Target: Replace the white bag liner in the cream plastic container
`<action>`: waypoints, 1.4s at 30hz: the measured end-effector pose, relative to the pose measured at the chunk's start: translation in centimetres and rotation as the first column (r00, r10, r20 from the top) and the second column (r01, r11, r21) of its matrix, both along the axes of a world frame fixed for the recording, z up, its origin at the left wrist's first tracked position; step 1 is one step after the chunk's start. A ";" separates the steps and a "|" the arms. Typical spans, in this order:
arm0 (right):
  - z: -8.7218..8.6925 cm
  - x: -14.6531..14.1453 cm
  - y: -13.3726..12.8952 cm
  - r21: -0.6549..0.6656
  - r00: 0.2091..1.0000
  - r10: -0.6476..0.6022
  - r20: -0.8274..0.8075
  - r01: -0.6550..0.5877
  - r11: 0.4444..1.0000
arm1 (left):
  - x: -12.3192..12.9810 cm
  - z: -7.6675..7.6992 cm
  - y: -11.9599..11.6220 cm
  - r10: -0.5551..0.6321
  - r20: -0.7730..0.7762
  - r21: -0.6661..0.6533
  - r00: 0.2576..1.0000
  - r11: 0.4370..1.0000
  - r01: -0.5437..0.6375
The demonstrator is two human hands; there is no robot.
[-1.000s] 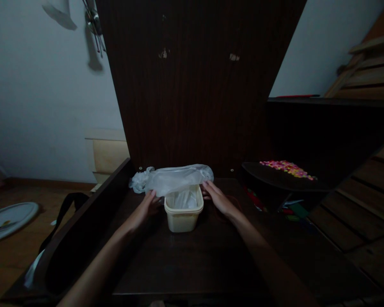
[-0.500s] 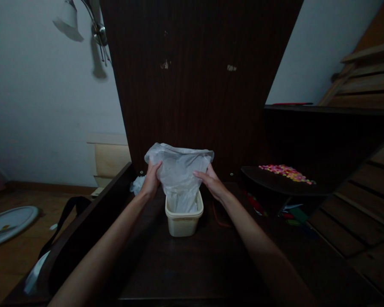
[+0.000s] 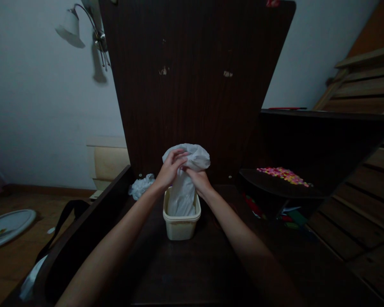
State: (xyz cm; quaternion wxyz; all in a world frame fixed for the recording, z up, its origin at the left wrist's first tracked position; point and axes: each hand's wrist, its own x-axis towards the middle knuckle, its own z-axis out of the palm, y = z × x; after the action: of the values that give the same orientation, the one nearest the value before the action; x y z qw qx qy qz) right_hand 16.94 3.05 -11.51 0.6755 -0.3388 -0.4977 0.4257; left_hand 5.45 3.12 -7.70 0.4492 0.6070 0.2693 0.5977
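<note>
A whitish, translucent plastic bag [image 3: 183, 197] hangs down into a cream plastic tub [image 3: 181, 229] on the dark desk. Above the tub, both hands are closed round the bag's gathered neck. My left hand [image 3: 171, 167] wraps it from the left, fingers bent across the front. From the right, my right hand [image 3: 196, 179] grips the neck, its fingers partly hidden behind the plastic. The bag's loose top puffs out over both hands. What the bag holds, if anything, cannot be made out.
A crumpled clear plastic bag [image 3: 141, 186] lies left of the tub. On the right, a dark corner shelf [image 3: 259, 181] bears many small pink and yellow pieces [image 3: 284, 175]. A raised desk edge [image 3: 92, 226] runs along the left; a tall dark panel [image 3: 192, 94] stands behind.
My hands have come together from the two sides of the spread bag. Its neck is now bunched between them, and its wide top has narrowed. The view has shifted slightly.
</note>
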 end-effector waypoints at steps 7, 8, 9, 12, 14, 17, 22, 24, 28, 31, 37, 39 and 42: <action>0.2 3.0 0.5 -0.074 0.965 -0.137 -0.226 0.123 0.990 | -3.1 -1.7 -0.8 0.441 -0.192 0.085 0.877 0.898 -0.432; 0.3 3.4 0.5 -0.080 0.961 -0.130 -0.244 0.114 0.990 | -3.4 -1.8 -1.1 0.415 -0.242 0.075 0.877 0.909 -0.409; 0.4 3.7 0.5 -0.085 0.959 -0.117 -0.260 0.098 0.992 | -3.7 -2.0 -1.3 0.379 -0.294 0.065 0.877 0.924 -0.377; 0.7 4.1 0.3 -0.096 0.956 -0.054 -0.289 0.027 0.995 | -3.7 -2.3 -1.9 0.208 -0.415 0.023 0.886 0.976 -0.218; 0.9 3.8 0.0 -0.107 0.956 -0.010 -0.294 -0.023 0.994 | -3.2 -2.5 -2.1 0.049 -0.433 0.001 0.900 0.999 -0.054; 1.1 3.1 -0.5 -0.135 0.955 0.037 -0.293 -0.079 0.988 | -2.0 -2.8 -2.0 -0.116 -0.458 0.046 0.882 0.987 0.154; 1.2 2.7 -1.2 -0.168 0.952 0.009 -0.307 -0.064 0.984 | 0.1 -2.9 -1.4 -0.011 -0.460 0.270 0.888 0.951 0.151; 1.2 3.2 -1.6 -0.168 0.950 -0.010 -0.312 -0.045 0.985 | 0.5 -2.7 -1.1 0.077 -0.430 0.335 0.899 0.939 0.080; 1.3 4.8 -3.2 -0.186 0.958 0.065 -0.278 -0.120 0.975 | 0.5 -2.2 -0.9 0.168 -0.407 0.402 0.898 0.916 0.011; 1.2 5.4 -4.8 -0.230 0.957 0.190 -0.219 -0.240 0.943 | 0.5 -1.7 -1.2 0.210 -0.497 0.452 0.842 0.891 0.044; 1.7 4.0 -5.8 -0.175 0.936 0.296 -0.193 -0.329 0.928 | 1.6 -1.6 -2.2 0.186 -0.709 0.499 0.681 0.814 0.297; 1.8 3.5 -5.4 -0.109 0.930 0.288 -0.228 -0.318 0.942 | 1.7 -1.8 -2.3 0.174 -0.695 0.504 0.698 0.810 0.300; 1.8 3.5 -4.7 -0.077 0.920 0.218 -0.325 -0.255 0.964 | 1.3 -2.2 -2.1 0.189 -0.619 0.532 0.763 0.815 0.230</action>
State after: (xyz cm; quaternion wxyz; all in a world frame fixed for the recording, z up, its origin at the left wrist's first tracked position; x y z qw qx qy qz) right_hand 20.46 -1.63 -9.67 0.6684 -0.2433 -0.3952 0.5812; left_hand 6.72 0.99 -9.90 0.1285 0.8847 0.2049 0.3986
